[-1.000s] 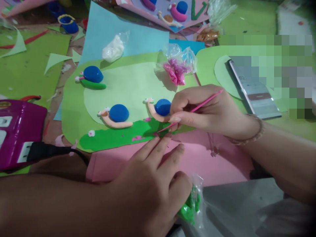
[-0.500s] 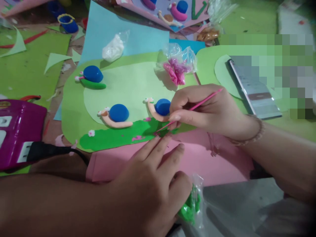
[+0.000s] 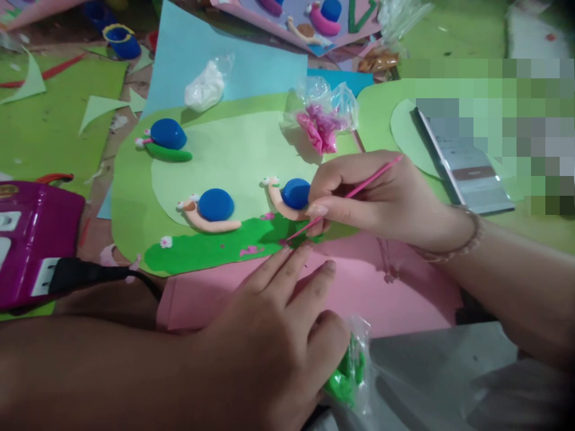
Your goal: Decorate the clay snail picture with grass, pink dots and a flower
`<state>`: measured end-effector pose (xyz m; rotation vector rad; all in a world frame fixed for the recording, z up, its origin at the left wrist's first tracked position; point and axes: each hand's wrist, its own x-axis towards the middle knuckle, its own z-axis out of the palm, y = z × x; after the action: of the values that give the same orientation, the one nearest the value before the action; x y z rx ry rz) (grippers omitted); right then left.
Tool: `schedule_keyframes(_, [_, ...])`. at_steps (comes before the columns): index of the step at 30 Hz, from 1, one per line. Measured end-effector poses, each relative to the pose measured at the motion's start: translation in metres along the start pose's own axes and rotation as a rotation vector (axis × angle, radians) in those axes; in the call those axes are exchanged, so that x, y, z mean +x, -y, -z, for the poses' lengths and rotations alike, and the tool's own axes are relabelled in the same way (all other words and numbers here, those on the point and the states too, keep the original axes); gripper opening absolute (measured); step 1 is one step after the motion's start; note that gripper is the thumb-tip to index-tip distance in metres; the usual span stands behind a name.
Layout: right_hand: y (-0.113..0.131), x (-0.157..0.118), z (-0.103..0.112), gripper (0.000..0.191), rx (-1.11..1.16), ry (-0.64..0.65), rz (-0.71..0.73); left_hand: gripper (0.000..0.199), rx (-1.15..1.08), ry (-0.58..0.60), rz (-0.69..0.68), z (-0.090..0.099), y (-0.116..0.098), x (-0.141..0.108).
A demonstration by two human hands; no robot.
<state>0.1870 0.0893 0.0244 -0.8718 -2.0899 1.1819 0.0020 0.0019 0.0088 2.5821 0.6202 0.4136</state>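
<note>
Between thumb and fingers, my right hand [image 3: 359, 197] holds a thin pink pointed stick [image 3: 375, 176]. The stick's tip meets a strip of green clay [image 3: 197, 251] along the lower edge of a green paper sheet [image 3: 130, 203]. Small pink clay bits [image 3: 251, 250] dot the strip. My left hand [image 3: 287, 311] lies with fingers stretched out at the strip's edge, over pink paper [image 3: 202, 299]. Two clay snails with peach bodies and blue shells sit above the strip: one snail [image 3: 215, 205] at left, the other snail [image 3: 294, 194] partly behind my right hand. A green-bodied snail [image 3: 168, 137] is farther up.
Bagged pink clay [image 3: 320, 129] and bagged white clay [image 3: 204, 87] lie behind. Bagged green clay [image 3: 345, 371] is by my left thumb. A purple device [image 3: 40, 239] with a black plug [image 3: 85, 275] stands at left. A clear plastic sleeve [image 3: 467, 167] lies at right.
The stick and my right hand have shifted very slightly, with the tip still at the green strip. My left hand stays in place.
</note>
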Motion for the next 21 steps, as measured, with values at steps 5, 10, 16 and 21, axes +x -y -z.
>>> schedule_keyframes(5, [0.0019,0.0000,0.0003,0.013,0.044,-0.007,-0.030,0.017,0.001,-0.001,-0.008,-0.0001,0.0012,-0.0006])
schedule_keyframes(10, [0.0011,0.0005,0.0014,0.012,0.012,0.005,-0.028,0.015,-0.001,0.000,-0.024,-0.0001,0.0016,-0.0007])
schedule_keyframes(16, [-0.0006,0.0014,0.0020,0.012,-0.023,0.017,-0.022,0.016,-0.004,0.000,0.003,-0.0005,0.0000,-0.0003])
schedule_keyframes(21, [0.0002,0.0007,0.0005,0.013,-0.024,0.004,-0.020,0.016,0.003,0.011,0.019,0.0001,-0.0007,-0.0002])
